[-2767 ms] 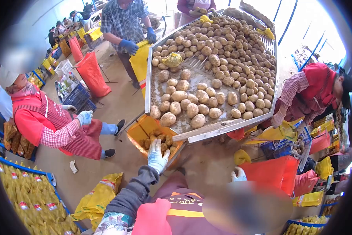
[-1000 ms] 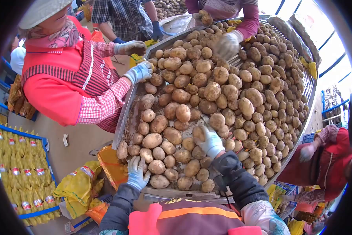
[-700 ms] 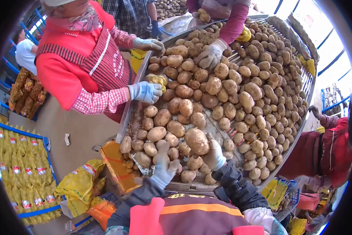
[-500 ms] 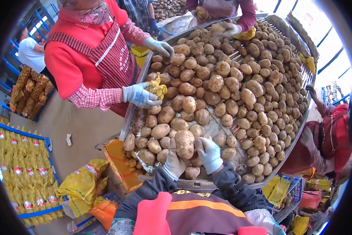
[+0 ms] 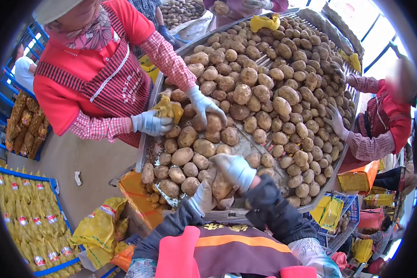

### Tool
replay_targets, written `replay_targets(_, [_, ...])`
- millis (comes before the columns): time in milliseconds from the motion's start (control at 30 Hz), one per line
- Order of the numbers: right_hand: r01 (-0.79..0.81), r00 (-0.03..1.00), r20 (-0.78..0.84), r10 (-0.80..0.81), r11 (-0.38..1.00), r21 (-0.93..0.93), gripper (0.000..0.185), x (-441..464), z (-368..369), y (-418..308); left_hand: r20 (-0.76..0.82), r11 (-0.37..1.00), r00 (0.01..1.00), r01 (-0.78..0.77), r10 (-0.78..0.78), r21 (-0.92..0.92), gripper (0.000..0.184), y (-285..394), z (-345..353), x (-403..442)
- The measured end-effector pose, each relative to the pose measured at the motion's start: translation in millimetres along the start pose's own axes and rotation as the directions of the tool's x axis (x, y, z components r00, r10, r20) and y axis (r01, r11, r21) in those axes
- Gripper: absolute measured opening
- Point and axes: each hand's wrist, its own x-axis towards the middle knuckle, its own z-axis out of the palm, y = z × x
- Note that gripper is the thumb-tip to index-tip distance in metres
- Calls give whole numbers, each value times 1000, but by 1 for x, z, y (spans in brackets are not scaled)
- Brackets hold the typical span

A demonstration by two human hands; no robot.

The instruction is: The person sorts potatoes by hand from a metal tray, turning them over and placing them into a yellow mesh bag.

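Note:
A large potato (image 5: 221, 186) is held close in front of my body at the near edge of the sorting table. My left hand (image 5: 203, 196), in a pale glove, is closed against the potato's left side. Curled over its top and right side is my gloved right hand (image 5: 236, 170), slightly blurred, so the fingertips are hard to make out. Loose potatoes (image 5: 182, 156) lie just beyond both hands on the slatted metal table (image 5: 259, 153).
Across to the left, a co-worker's gloved hand (image 5: 205, 105) grasps potatoes; the other holds yellow mesh (image 5: 167, 110). Another person's hand (image 5: 337, 123) reaches in from the right. Yellow net bags (image 5: 98, 228), an orange crate (image 5: 141, 198) and a blue crate (image 5: 350, 215) surround the table.
My right hand has swung up and over the potato, which is drawn slightly lower. The left co-worker has reached onto the pile. The person on the right has leaned in with both hands.

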Motion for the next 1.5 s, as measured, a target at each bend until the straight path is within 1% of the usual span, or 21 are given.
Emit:
replay_targets(33, [-95,993,-49,111,960,264,28,5,5,27,75,990,997,-11,0,138,61,8,19,-6])
replay_targets(100, [-350,908,-136,396,896,274,29,3,1,29,24,990,999,27,-31,137,57,14,24,-5])
replay_targets(133, [-314,893,-47,448,695,647,35,0,8,43,104,990,989,96,-106,100,59,18,20,-6])
replay_targets(200, [-173,903,-198,381,744,646,33,-15,-3,8,26,992,994,102,-105,75,65,22,29,-4])
replay_targets(233, [-26,887,-345,306,780,625,32,-22,-9,-13,24,993,995,99,-101,71,65,22,34,0])
replay_targets(300, [269,882,-410,-234,963,29,36,-35,-7,-40,-94,995,994,68,-61,78,60,20,40,6])
replay_targets(367, [255,873,-372,-315,945,-203,35,-38,-11,-53,-181,998,982,-53,56,27,56,6,30,9])
replay_targets(433, [156,950,-298,-93,968,197,30,-34,-4,-27,-56,990,998,-15,24,143,52,4,13,17])
replay_targets(500, [51,966,-257,26,957,286,27,-30,-1,-19,-14,987,999,31,-29,159,52,9,21,11])
replay_targets(567, [-283,927,-38,373,764,580,23,-19,10,3,-44,934,995,-67,88,350,50,10,24,12])
replay_targets(633, [-351,905,54,422,669,655,25,-13,9,17,29,916,993,-119,117,383,46,7,7,14])
replay_targets(700, [-264,911,103,399,373,890,31,-22,-8,2,-4,996,1000,1,-1,95,44,12,14,11])
replay_targets(800, [45,972,-197,126,725,687,66,-41,1,-12,-108,988,990,74,-89,-135,45,25,30,5])
replay_targets(833, [216,948,-288,-137,940,264,78,-48,-5,-16,-205,971,964,128,-169,-200,48,29,35,3])
replay_targets(1033, [306,873,-435,-222,942,134,66,-62,9,-12,-36,935,993,89,-108,-342,52,19,6,8])
replay_targets(1100, [402,835,-409,-367,916,0,38,-59,0,-18,89,925,989,139,-115,-353,53,20,6,8])
replay_targets(1233, [402,777,-529,-341,916,1,20,-47,7,-3,-7,906,992,112,-125,-408,52,17,12,5])
replay_targets(1300, [202,772,-636,2,948,247,19,-49,11,1,64,933,991,134,-120,-334,53,19,14,4])
replay_targets(1367, [220,776,-609,-167,975,12,21,-50,7,13,-17,954,996,84,-92,-288,55,19,26,-1])
replay_targets(1433, [234,814,-561,-154,969,74,24,-55,-1,-27,-103,970,992,42,-68,-241,56,17,27,-2])
replay_targets(1500, [243,827,-523,-208,970,-2,22,-51,7,-21,-113,997,994,6,2,75,66,13,19,4])
